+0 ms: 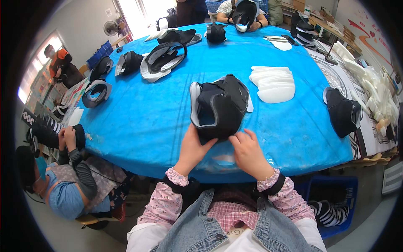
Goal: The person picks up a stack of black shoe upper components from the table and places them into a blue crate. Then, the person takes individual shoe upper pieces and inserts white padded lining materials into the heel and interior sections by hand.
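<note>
Black padded liner (228,107) at the near middle of the blue desk (147,122); left hand (193,147) grip half-closed round its near-left edge; right hand (249,153) bunched at the near-right edge, pinch unclear; looks light, soft; grey-bound rim (194,101) seems surest hold.

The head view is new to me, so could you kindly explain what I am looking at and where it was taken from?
There is no machine: a person works bare-handed. The picture comes from a wide fisheye camera on that person's head, looking down, so straight edges bend. The left hand has its grip on the near left side of a black padded piece with grey edging; the right hand is at its near right side. On the blue-covered table lie flat white pieces, to the right of it, and other padded pieces. A co-worker sits at the left.
</note>
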`<state>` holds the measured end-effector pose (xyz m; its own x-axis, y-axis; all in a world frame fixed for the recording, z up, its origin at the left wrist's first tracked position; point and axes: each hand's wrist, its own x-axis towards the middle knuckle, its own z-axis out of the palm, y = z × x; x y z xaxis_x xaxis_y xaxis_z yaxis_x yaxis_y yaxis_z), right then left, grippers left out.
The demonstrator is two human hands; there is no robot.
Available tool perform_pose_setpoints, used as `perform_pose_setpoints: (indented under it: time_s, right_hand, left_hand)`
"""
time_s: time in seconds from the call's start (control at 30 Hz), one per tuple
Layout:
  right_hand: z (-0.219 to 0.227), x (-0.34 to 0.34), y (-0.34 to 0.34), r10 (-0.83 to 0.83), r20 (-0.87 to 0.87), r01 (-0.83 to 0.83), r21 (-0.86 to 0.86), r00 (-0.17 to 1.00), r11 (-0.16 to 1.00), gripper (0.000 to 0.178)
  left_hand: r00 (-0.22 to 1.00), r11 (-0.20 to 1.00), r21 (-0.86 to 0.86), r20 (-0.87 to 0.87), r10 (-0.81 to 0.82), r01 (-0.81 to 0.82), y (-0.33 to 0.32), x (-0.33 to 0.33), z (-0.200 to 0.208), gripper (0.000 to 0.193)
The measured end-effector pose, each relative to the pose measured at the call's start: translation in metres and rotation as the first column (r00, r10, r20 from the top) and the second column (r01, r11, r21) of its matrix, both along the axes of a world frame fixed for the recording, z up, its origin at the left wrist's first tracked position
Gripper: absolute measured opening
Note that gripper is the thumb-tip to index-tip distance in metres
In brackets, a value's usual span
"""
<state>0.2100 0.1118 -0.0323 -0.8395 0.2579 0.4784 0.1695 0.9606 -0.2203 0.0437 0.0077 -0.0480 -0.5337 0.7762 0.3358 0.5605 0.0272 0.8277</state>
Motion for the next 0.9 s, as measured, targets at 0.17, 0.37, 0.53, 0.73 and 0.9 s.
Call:
perform_pose_setpoints:
  time_s: [0.17, 0.37, 0.53, 0.73, 0.9]
  right_hand:
    - [-0.011, 0.007, -0.001, 0.028, -0.012, -0.028, -0.06, 1.0, 0.998, 0.029]
    - [-0.002, 0.014, 0.004, 0.107, -0.044, -0.115, -0.3, 0.993, 0.947, 0.032]
    - [0.064, 0.01, 0.016, 0.013, -0.348, -0.141, -0.344, 0.937, 0.928, 0.04]
    - [0.081, -0.003, 0.03, -0.131, -0.344, 0.072, -0.178, 0.93, 0.981, 0.051]
    - [0.078, 0.0, 0.033, -0.229, -0.226, 0.141, -0.348, 0.947, 0.927, 0.032]
  left_hand:
    - [0.991, 1.0, 0.007, -0.133, 0.003, -0.002, 0.0, -0.001, -0.014, 0.086]
    - [0.988, 0.939, 0.318, 0.129, 0.089, -0.126, 0.016, 0.019, 0.007, 0.103]
    - [0.946, 0.936, 0.352, -0.305, 0.111, 0.003, 0.012, 0.026, 0.043, 0.097]
    - [0.707, 0.941, 0.232, -0.707, -0.011, 0.246, 0.003, 0.041, 0.069, 0.08]
    - [0.652, 0.946, 0.285, -0.749, 0.117, 0.158, -0.004, 0.048, 0.062, 0.04]
